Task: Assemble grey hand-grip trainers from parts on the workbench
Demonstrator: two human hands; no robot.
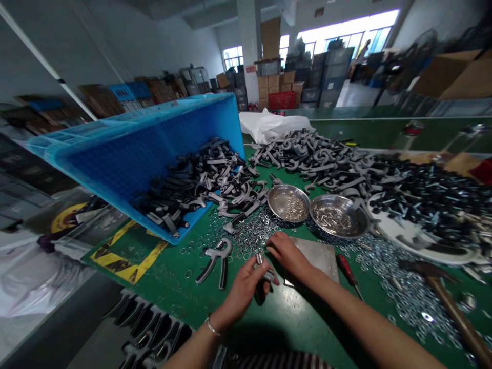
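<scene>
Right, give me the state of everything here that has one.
Left hand, pinching a small metal part
Right hand, fingers curled beside it
Blue plastic crate, tipped on its side, spilling handles
Steel bowls, both holding fasteners
Wooden-handled hammer, lying on washers
Red-handled screwdriver, lying on the mat

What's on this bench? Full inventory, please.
green bench: 1, green, under everything
blue plastic crate: 1, blue, tipped over at left
hand-gripper parts: many, grey and black, heaped centre
steel dishes: 2, silver, centre, holding small fasteners
washers: many, silver, scattered front and right
hammer: 1, wooden handle, far right
screwdriver: 1, red handle, front right
steel plate: 1, grey, front centre
left hand: bracelet, pinching small metal part
right hand: bare, beside steel plate
</scene>
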